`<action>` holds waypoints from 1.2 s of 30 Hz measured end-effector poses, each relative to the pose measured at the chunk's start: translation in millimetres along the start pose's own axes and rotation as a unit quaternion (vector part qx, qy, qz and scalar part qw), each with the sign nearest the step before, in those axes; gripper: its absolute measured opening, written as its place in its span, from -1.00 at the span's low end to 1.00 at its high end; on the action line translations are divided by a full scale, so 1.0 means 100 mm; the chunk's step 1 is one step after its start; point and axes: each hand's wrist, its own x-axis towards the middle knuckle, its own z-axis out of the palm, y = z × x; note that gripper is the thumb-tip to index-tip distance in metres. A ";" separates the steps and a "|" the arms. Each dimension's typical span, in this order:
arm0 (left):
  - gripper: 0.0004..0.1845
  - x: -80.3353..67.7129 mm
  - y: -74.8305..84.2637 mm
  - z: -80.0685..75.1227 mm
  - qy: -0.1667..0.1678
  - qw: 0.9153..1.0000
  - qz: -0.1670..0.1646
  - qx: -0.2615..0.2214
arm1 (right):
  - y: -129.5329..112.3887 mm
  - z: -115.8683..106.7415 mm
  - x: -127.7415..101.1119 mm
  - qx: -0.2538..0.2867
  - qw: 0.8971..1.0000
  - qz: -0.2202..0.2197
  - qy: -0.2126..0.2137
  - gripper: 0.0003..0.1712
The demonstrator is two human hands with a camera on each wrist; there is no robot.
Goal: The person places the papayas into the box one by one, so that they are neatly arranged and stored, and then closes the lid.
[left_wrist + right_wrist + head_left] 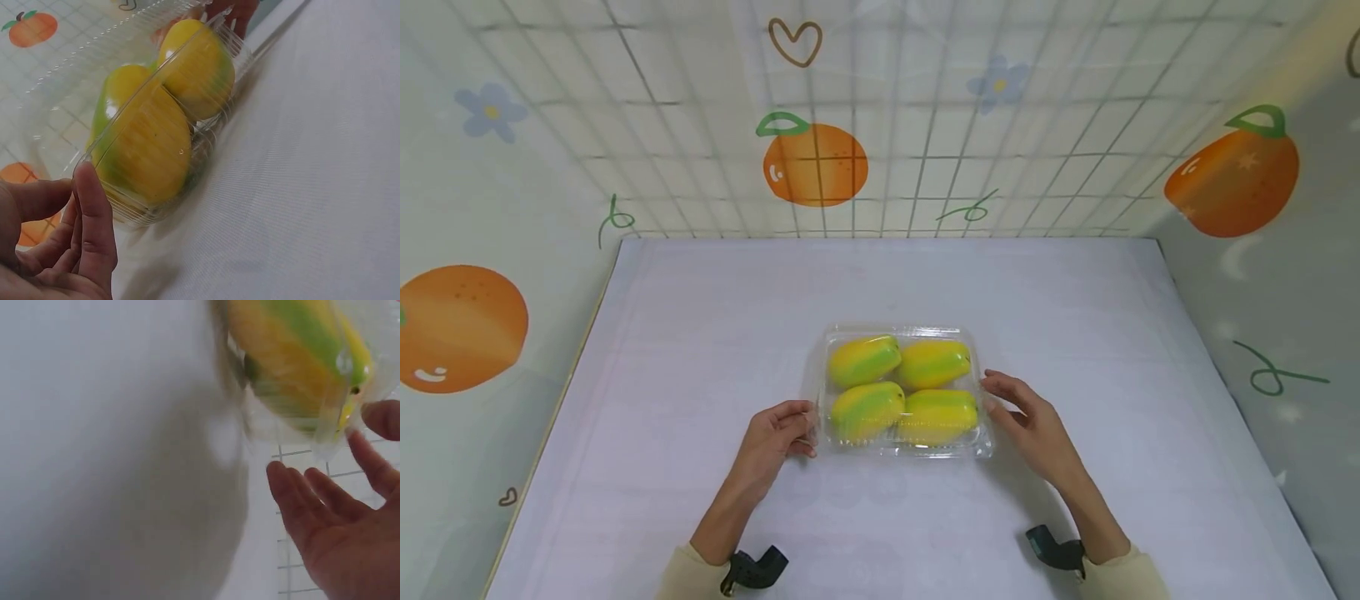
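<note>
Clear plastic forms the box (pixel 904 392), which is set mid-table with four yellow-green fruits (pixel 901 387) inside; its left edge is pinched by the left hand (pixel 775 437), while the right hand (pixel 1026 417) is held open just beside its right edge. An even grip from both sides is judged best, as the thin shell may flex. The white table (pixel 700 350) is backed by tiled walls (pixel 625 108) printed with oranges.

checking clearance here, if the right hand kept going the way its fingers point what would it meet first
Most likely the right side wall of the clear plastic box; the right hand already sits at its edge, though actual contact is unclear.

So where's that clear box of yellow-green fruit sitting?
In the head view, the clear box sits mid-table, between the left hand and the right hand.
</note>
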 end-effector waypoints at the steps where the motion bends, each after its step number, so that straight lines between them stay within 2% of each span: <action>1: -0.74 0.00 0.00 0.00 0.000 1.000 0.000 -0.002 | -0.01 0.01 -0.04 0.015 1.000 0.007 -0.004 -0.55; 7: -0.74 -0.01 0.00 0.01 0.003 1.000 0.003 -0.001 | -0.08 0.05 -0.25 0.102 0.992 0.070 -0.017 -0.33; 11: -0.74 0.00 0.00 0.00 0.008 1.000 0.008 0.008 | -0.19 0.05 -0.33 0.166 0.975 0.140 -0.042 -0.25; 14: -0.74 0.00 0.00 0.00 0.010 1.000 0.010 0.009 | -0.26 0.05 -0.36 0.190 0.961 0.191 -0.062 -0.24; 16: -0.74 0.00 0.01 0.00 0.010 1.000 0.010 0.009 | -0.28 0.06 -0.38 0.193 0.956 0.211 -0.071 -0.24; 22: -0.76 0.00 0.02 0.02 0.007 1.000 0.007 0.007 | -0.22 0.09 -0.43 0.233 0.941 0.228 -0.085 -0.37; 26: -0.75 0.00 0.01 0.02 0.004 1.000 0.008 0.006 | -0.22 0.14 -0.44 0.248 0.934 0.248 -0.069 -0.46; 36: -0.74 -0.02 0.02 0.03 0.005 1.000 0.009 0.008 | -0.22 0.18 -0.44 0.254 0.935 0.241 -0.048 -0.62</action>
